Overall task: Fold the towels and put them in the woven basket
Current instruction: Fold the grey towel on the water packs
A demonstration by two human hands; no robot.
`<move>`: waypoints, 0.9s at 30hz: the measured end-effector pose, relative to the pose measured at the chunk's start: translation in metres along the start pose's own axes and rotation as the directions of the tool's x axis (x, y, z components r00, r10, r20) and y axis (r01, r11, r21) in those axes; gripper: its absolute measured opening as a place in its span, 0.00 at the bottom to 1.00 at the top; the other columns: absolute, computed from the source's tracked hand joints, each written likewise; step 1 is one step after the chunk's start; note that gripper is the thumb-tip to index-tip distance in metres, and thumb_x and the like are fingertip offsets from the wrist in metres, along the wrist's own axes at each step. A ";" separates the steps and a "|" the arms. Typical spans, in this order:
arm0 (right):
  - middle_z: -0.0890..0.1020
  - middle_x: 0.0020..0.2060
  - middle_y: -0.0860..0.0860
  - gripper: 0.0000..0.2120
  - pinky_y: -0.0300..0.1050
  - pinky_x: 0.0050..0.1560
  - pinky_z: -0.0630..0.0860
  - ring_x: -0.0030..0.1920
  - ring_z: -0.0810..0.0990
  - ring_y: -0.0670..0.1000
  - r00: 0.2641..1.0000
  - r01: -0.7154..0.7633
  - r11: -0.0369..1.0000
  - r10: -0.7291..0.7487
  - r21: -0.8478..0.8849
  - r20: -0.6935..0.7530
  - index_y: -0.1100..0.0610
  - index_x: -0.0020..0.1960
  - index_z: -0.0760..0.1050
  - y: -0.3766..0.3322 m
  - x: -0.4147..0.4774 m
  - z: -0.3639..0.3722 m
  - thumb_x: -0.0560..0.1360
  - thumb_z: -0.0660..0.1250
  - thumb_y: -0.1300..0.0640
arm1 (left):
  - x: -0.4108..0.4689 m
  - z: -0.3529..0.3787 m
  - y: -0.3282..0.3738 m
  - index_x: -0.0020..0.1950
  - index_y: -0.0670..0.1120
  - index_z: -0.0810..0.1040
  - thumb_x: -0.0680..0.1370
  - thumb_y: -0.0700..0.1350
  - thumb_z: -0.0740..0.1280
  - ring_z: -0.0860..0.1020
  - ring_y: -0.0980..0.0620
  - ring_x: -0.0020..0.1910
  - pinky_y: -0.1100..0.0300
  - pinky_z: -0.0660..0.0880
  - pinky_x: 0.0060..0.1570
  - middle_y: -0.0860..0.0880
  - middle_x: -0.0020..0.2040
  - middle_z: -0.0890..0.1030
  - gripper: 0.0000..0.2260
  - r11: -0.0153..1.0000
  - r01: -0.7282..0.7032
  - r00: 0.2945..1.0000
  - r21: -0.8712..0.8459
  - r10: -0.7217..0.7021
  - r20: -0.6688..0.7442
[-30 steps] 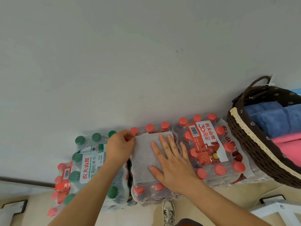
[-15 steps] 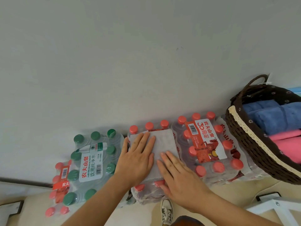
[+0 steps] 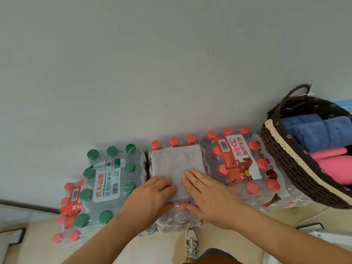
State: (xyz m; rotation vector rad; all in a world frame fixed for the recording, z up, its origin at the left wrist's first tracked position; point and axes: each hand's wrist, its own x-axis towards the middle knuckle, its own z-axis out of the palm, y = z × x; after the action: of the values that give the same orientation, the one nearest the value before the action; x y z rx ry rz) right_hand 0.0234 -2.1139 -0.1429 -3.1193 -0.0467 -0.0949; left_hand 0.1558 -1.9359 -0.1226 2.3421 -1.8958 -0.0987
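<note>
The basket (image 3: 281, 144) sits at the right as before, holding rolled blue towels (image 3: 323, 134) and pink towels (image 3: 333, 164); it is well apart from the hands. The green-cap pack (image 3: 108, 178) on the left and the labelled red-cap pack (image 3: 236, 161) on the right have not shifted. Between them the folded grey towel (image 3: 176, 164) lies flat on the middle pack (image 3: 177, 220) of red-capped bottles, in the same spot as half a second ago. The left hand (image 3: 152, 197) has drawn back from the towel's left half, where it lay spread; its fingers (image 3: 170, 186) now bend over the near-left edge with the thumb below, grasping the towel. The right hand (image 3: 209, 197) stays at the near-right corner; its fingers (image 3: 192, 174) are straight and released, pressing flat on the cloth.
</note>
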 end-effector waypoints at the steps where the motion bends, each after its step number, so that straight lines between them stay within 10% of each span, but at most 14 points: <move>1: 0.78 0.63 0.54 0.31 0.47 0.59 0.76 0.64 0.76 0.52 1.000 0.003 1.000 -0.003 0.002 0.000 0.57 0.65 0.76 0.001 0.001 -0.001 0.77 0.48 0.39 | 0.001 0.000 -0.001 0.51 0.50 0.82 0.63 0.53 0.77 0.80 0.52 0.48 0.61 0.80 0.44 0.53 0.50 0.81 0.19 1.000 0.001 1.000 -0.003 -0.001 0.003; 10: 0.82 0.58 0.53 0.27 0.45 0.54 0.79 0.59 0.80 0.52 0.999 0.001 0.998 0.002 0.055 -0.050 0.57 0.62 0.77 -0.001 0.006 -0.009 0.73 0.55 0.42 | 0.025 -0.013 -0.001 0.37 0.49 0.77 0.63 0.47 0.66 0.76 0.52 0.28 0.61 0.73 0.25 0.52 0.30 0.78 0.05 0.971 0.205 0.979 -0.120 -0.205 0.015; 17: 0.81 0.36 0.47 0.15 0.42 0.33 0.73 0.31 0.79 0.50 0.996 0.049 0.997 -0.045 0.058 -0.071 0.53 0.48 0.77 0.009 0.008 -0.015 0.66 0.56 0.57 | 0.012 -0.021 0.009 0.55 0.52 0.76 0.67 0.60 0.59 0.74 0.54 0.47 0.58 0.77 0.45 0.55 0.48 0.77 0.22 0.968 0.177 0.984 -0.177 -0.173 0.037; 21: 0.81 0.42 0.49 0.12 0.49 0.34 0.74 0.36 0.79 0.56 0.991 0.016 0.980 -0.041 0.199 0.125 0.51 0.53 0.74 0.025 0.027 -0.039 0.72 0.56 0.54 | 0.013 -0.007 0.020 0.57 0.51 0.74 0.68 0.55 0.61 0.77 0.52 0.49 0.61 0.77 0.42 0.53 0.52 0.78 0.19 0.979 0.187 0.979 -0.086 -0.193 -0.067; 27: 0.80 0.52 0.48 0.14 0.49 0.49 0.76 0.49 0.79 0.50 0.970 -0.214 0.834 0.119 0.508 0.213 0.48 0.65 0.68 0.047 0.045 -0.052 0.80 0.58 0.50 | 0.027 -0.026 -0.016 0.49 0.55 0.78 0.76 0.49 0.68 0.78 0.60 0.37 0.64 0.76 0.39 0.57 0.38 0.81 0.03 0.589 0.531 0.804 -0.609 -0.578 0.142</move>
State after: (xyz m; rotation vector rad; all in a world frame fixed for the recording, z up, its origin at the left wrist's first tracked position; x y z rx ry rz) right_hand 0.0665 -2.1611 -0.0889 -2.5520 0.1703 0.1672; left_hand 0.1802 -1.9576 -0.0979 2.2722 -0.7989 -0.5986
